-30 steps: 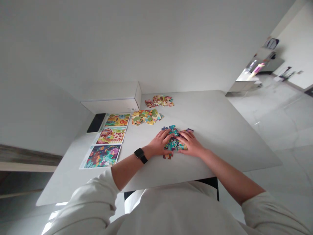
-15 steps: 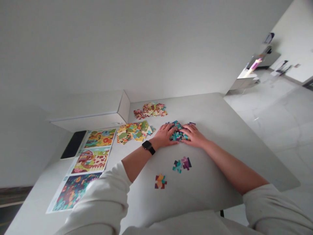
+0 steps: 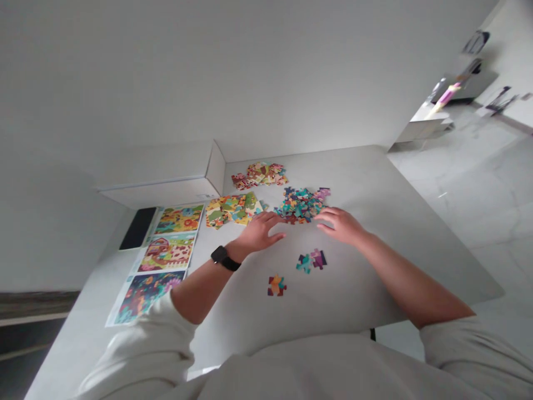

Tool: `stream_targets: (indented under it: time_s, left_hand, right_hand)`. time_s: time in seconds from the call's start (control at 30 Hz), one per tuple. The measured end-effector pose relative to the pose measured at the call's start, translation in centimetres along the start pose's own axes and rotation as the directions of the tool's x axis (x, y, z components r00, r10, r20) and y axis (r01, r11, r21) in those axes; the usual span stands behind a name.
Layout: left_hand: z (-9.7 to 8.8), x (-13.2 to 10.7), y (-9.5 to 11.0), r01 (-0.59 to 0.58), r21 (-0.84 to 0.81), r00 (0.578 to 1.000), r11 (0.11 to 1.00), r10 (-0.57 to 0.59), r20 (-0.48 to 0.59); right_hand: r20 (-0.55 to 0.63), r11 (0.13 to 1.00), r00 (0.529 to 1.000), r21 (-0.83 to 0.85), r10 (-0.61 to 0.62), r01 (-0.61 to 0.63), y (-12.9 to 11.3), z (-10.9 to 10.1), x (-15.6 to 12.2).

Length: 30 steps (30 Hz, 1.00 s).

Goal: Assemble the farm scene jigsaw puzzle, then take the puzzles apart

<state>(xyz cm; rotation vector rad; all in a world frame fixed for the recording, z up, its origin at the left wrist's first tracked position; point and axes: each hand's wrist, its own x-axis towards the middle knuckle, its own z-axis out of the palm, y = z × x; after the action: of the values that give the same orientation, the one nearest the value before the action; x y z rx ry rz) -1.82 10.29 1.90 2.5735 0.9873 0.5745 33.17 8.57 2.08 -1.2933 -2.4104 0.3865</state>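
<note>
The person's left hand [image 3: 259, 233] and right hand [image 3: 338, 225] lie spread open and empty on the bench [image 3: 353, 172], fingertips just beside a loose pile of jigsaw pieces [image 3: 302, 204] near the bench's middle, its long axis slanting from near-left toward the far right corner.

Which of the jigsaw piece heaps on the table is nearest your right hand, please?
The large multicoloured heap: the right hand has its fingertips nearly reaching it, while the small teal-and-purple cluster sits farther away.
</note>
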Motion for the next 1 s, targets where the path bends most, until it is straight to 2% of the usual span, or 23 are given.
stream_targets:
  time_s: [0.07,0.17,0.23,0.3,0.4,0.53,0.6,0.67,0.73,0.83,0.9,1.0]
  left_hand:
    - [-0.5,-4.3,1.9,0.021,-0.036,0.996,0.999,-0.018,0.088]
    - [-0.3,-9.2,4.9,0.05,-0.02,0.989,0.999,-0.047,0.143]
    - [0.1,-11.0,6.8,0.086,0.013,0.987,0.996,-0.087,0.135]
    - [0.5,-11.7,8.1,0.107,0.037,0.985,0.994,-0.111,0.135]
    - [0.6,-11.4,9.3,0.116,0.036,0.983,0.993,-0.12,0.137]
    - [0.9,-9.4,9.7,0.119,-0.068,0.986,0.991,-0.109,0.128]
    - [1.4,-7.8,9.8,0.171,-0.16,0.979,0.972,-0.15,0.135]
    - [2.1,-6.0,10.2,0.259,-0.218,0.957,0.941,-0.22,0.188]
    - [2.7,-4.3,10.6,0.313,-0.2,0.934,0.928,-0.262,0.244]
    - [3.4,-2.4,11.3,0.301,-0.1,0.915,0.948,-0.258,0.309]
    - [3.6,-1.7,11.7,0.276,-0.056,0.917,0.96,-0.245,0.316]
    - [3.5,-1.4,11.9,0.265,-0.084,0.923,0.961,-0.228,0.31]
  right_hand:
    - [0.096,0.999,0.995,0.024,0.025,-0.028,-2.3,0.2,-2.2]
    - [0.172,0.997,0.982,-0.023,0.072,-0.069,-5.8,1.2,-4.2]
    - [0.178,0.99,0.977,-0.088,0.12,-0.106,-7.8,1.9,-4.7]
    - [0.179,0.982,0.97,-0.13,0.162,-0.14,-9.3,2.5,-4.6]
    - [0.196,0.976,0.962,-0.148,0.189,-0.162,-10.5,2.7,-4.4]
    - [0.233,0.969,0.946,-0.157,0.225,-0.192,-11.2,2.4,-4.3]
    - [0.271,0.968,0.931,-0.124,0.247,-0.22,-11.4,2.3,-4.1]
    - [0.308,0.965,0.915,-0.078,0.261,-0.249,-11.6,2.1,-3.9]
    - [0.315,0.962,0.909,-0.056,0.272,-0.269,-11.7,1.8,-4.0]
    - [0.255,0.949,0.914,-0.08,0.314,-0.304,-11.6,1.5,-4.8]
    - [0.22,0.936,0.911,-0.111,0.35,-0.333,-11.3,1.4,-5.9]
    - [0.225,0.932,0.905,-0.127,0.361,-0.341,-10.8,1.5,-7.7]
